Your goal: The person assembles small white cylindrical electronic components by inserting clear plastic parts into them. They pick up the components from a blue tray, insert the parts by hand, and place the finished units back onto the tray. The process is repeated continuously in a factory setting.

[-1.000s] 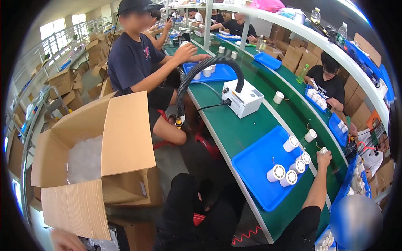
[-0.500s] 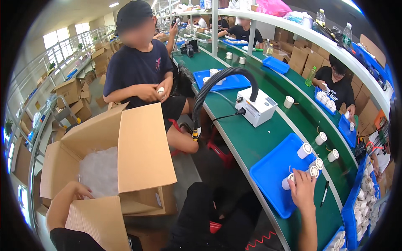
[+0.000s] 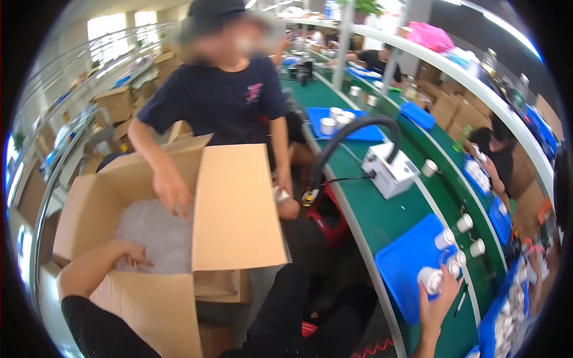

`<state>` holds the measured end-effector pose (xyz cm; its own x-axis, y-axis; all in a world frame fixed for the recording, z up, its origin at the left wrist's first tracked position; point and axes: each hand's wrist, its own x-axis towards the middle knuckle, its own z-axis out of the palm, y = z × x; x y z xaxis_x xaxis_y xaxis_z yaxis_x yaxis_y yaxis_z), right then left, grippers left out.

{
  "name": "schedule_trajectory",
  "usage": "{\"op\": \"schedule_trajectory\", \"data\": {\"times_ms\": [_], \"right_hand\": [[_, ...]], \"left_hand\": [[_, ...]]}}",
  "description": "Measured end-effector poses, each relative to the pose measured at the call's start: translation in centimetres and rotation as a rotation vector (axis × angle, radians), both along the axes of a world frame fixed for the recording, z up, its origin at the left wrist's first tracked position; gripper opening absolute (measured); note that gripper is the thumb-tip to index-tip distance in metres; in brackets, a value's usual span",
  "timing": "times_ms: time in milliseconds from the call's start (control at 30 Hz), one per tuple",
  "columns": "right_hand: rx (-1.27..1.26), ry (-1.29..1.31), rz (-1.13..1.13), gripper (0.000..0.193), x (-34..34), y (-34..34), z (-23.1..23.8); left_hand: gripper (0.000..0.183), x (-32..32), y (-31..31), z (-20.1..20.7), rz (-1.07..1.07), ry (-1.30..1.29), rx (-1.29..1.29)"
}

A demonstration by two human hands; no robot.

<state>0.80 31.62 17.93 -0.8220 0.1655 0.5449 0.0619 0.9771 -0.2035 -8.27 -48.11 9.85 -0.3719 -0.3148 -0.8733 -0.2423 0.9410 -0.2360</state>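
Note:
My left hand (image 3: 135,253) is over the near edge of a cardboard box (image 3: 236,209), index finger stretched out. It holds nothing that I can see, above the cloudy clear plastic bag (image 3: 152,230) filling the box. At the right, my right hand (image 3: 439,293) has its fingers round a white cylindrical part (image 3: 429,279) at the right side of a blue tray (image 3: 399,262). More white cylinders (image 3: 444,239) stand close by at the tray's edge. From across the box, a co-worker's hand (image 3: 172,190) reaches down into it.
A white machine (image 3: 391,170) with a bent black hose (image 3: 334,140) stands on the green bench (image 3: 364,215). Farther off is another blue tray (image 3: 316,115) of white cylinders. A marker (image 3: 460,304) lies beside the near tray. A red stool (image 3: 328,224) is below the bench.
The co-worker has moved toward the box and put one hand into it. My left hand has shifted right, its index finger now extended. My right hand has tilted the white cylinder.

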Motion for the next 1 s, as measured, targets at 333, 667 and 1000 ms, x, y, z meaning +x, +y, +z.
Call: {"op": "schedule_trajectory", "data": {"times_ms": [333,667,1000], "right_hand": [[-0.367,-0.065,0.383,0.06,-0.4,-10.4,-3.6],[-0.613,-0.282,0.444,0.059,-1.2,-13.0,-5.6],[-2.122,-0.526,0.362,0.04,-12.8,-16.5,-20.6]], "left_hand": [[0.057,-2.6,-2.0,7.0,-0.093,0.621,-0.426],[0.061,-0.4,-2.8,5.5,0.404,-0.083,-0.12],[0.056,5.5,-8.3,4.9,1.08,0.632,0.593]]}}
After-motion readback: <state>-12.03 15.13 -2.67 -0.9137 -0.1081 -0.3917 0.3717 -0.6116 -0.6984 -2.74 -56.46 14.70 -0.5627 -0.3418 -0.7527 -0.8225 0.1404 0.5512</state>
